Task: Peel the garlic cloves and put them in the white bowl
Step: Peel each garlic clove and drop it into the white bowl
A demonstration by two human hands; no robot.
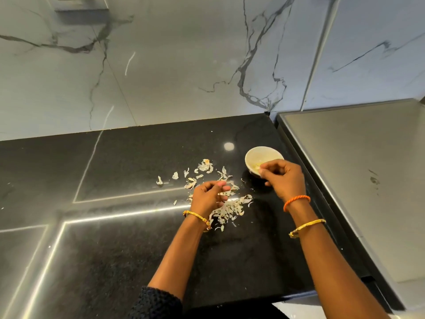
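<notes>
Head view, the only one supplied: the white bowl (259, 155) stands on the black bench (128, 162) near its right edge, just beside a grey steel surface (358, 180). Pale pieces, judged to be peeled garlic cloves (255, 166), lie in the bottom of the bowl; their number cannot be read. The right hand (284, 178) sits over the near rim of the bowl with fingers curled toward the thumb; whether it pinches a clove or has let one go cannot be told. The left hand (208, 195) hovers over a scatter of garlic skins (227, 209) spread on the bench left of the bowl, fingers loosely curled; nothing is seen in its grasp, though the palm is hidden. No whole, unpeeled clove can be made out among the skins. Judgement: the quantity of skins indicates that much of the peeling is done, and the current step appears to be a deposit into the bowl. Remaining cloves, if any, are not visible.
</notes>
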